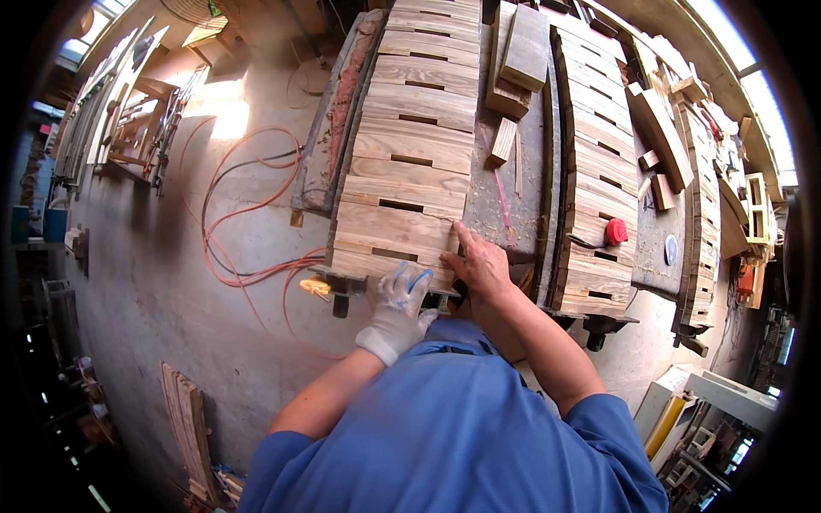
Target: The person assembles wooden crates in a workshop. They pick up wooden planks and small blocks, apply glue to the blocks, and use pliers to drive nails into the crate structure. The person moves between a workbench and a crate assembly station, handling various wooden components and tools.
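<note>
Before me runs a long row of light wooden boards (402, 224) set side by side, with dark rectangular slots along it. My left hand (398, 303), in a whitish glove with blue marks near the fingertips, rests at the row's near end with its fingers stretched over the edge. On the right corner of the nearest boards lies my bare right hand (481, 265), its index finger extended and its thumb apart. Neither hand visibly holds anything. Parts of the clamp hardware (340, 303) show below the near end, partly hidden by my left hand and body.
A second slotted row (594, 184) stands to the right, with a red tape measure (616, 231) on it. Wood blocks (523, 51) lie between the rows. Red and black hoses (224, 248) curl across the floor at left. A yellow object (315, 288) sits near my left hand.
</note>
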The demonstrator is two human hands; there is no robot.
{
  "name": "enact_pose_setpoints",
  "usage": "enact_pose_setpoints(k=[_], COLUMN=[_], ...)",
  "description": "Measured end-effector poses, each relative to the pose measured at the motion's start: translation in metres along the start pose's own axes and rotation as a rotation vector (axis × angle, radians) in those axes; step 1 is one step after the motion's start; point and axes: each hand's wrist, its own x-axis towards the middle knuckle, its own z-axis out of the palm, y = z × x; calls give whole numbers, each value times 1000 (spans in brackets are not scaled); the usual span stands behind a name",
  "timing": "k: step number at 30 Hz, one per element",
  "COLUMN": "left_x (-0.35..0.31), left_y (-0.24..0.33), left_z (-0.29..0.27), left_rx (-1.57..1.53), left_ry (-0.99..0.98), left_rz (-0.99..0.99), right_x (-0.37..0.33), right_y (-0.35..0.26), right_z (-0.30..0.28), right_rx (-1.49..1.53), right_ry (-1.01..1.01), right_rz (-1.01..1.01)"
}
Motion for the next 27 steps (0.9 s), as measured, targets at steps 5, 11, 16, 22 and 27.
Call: enact_pose_setpoints(k=[5,11,16,22,27], left_x=[0,-1,-1,0,-10], left_y=[-1,-2,0,0,-2], left_z=[1,2,1,3,10], left_rx=[5,-6,9,5,23], left_ry=[1,5,11,15,25], left_rz=[2,9,8,25,35], right_x=[-3,-9,-2,2,-3], right_y=[-1,-1,-5,1,-13], right_z=[3,8,-3,-7,-14], right_rx=[16,-40,-4,-61,-75], right_ry=[66,-5,-27,-67,-90], right_rz=[-40,1,49,19,24])
